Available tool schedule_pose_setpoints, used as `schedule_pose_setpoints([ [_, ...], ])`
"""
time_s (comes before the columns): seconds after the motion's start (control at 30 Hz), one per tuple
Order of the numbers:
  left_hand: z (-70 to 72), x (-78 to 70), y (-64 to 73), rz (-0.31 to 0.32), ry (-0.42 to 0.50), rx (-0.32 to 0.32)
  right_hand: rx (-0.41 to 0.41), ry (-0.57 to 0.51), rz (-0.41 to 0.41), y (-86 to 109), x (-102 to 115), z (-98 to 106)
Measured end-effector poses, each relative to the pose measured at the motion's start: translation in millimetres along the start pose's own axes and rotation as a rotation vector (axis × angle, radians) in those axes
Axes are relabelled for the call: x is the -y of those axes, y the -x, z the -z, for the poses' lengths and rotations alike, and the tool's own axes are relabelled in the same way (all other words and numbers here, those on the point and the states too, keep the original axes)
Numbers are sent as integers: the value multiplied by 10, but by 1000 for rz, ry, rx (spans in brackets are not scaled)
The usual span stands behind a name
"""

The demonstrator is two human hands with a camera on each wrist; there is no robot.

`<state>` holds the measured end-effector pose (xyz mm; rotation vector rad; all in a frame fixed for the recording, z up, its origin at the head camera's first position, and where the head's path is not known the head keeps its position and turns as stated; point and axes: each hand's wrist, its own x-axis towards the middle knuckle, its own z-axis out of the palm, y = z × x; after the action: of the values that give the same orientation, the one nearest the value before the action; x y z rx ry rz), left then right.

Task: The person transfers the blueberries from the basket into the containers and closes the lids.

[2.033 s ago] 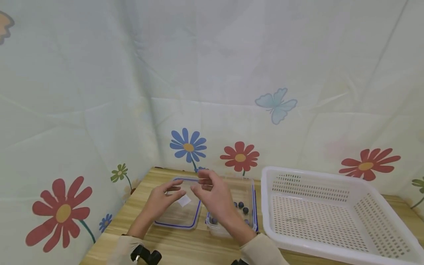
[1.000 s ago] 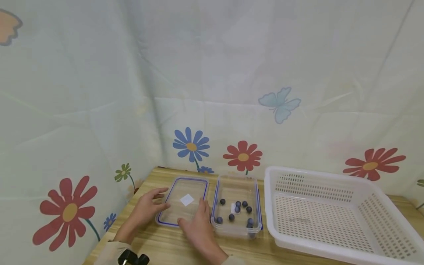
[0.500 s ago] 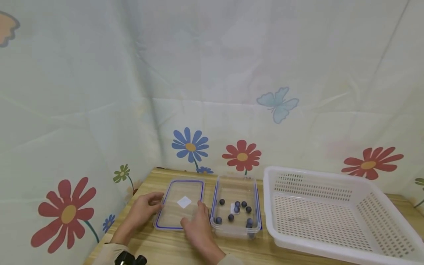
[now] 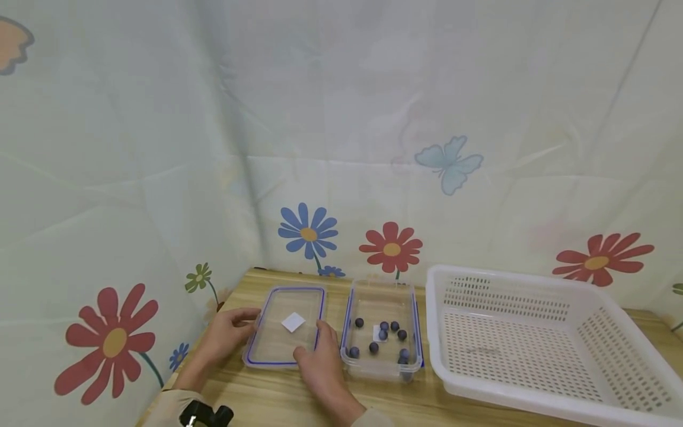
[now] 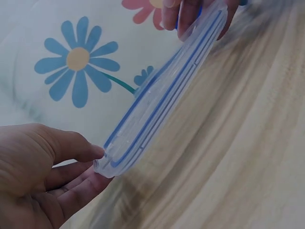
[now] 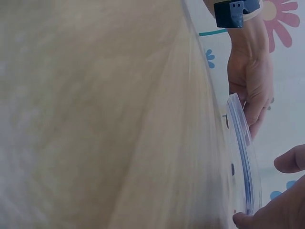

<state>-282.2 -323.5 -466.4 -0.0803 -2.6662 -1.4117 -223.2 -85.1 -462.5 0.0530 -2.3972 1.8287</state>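
Observation:
A clear container lid [image 4: 274, 344] with a blue seal and a white square label is between my hands in the head view. My left hand [image 4: 228, 337] pinches its left edge; the left wrist view puts the thumb above and the fingers below. At the opposite edge, my right hand [image 4: 322, 365] has fingers against the rim, seen also beside the lid [image 5: 157, 107] in the left wrist view. Its thumb is apart from the rim in the right wrist view. To the right stands a clear plastic container [image 4: 381, 370] with several blueberries [image 4: 374, 348] inside.
A large white perforated basket [image 4: 512, 350] stands right of the container. Everything is on a wooden table [image 4: 416, 409], with a flower-printed curtain [image 4: 373, 118] behind and to the left.
Both hands came down from above the lid and container and moved apart to the lid's two sides. The lid has since shifted slightly left; the container and basket stay put.

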Motion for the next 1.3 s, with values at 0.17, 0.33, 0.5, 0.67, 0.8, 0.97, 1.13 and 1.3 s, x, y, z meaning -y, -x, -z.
schedule_pose_setpoints([
  [0.17, 89, -34, -4, 22, 10, -10, 43, -44, 3, 21, 62, 45],
  [0.33, 190, -88, 2, 20, 54, 0, 53, -65, 47, 45, 165, 109],
  [0.5, 265, -161, 19, 21, 178, 5, 62, -148, 100, 62, 262, 205],
  [0.67, 293, -280, 42, 19, 289, 13, 95, -285, 121, 67, 336, 347],
  [0.8, 284, -382, 49, 10, 351, 18, 111, -343, 129, 52, 365, 486],
  [0.97, 227, -534, 83, -47, 417, 22, 98, -361, 149, 17, 354, 630],
  [1.13, 114, -660, 80, -84, 442, 31, 71, -347, 136, 5, 333, 775],
  [1.3, -11, -735, 75, -91, 462, 69, 52, -335, 114, -6, 314, 927],
])
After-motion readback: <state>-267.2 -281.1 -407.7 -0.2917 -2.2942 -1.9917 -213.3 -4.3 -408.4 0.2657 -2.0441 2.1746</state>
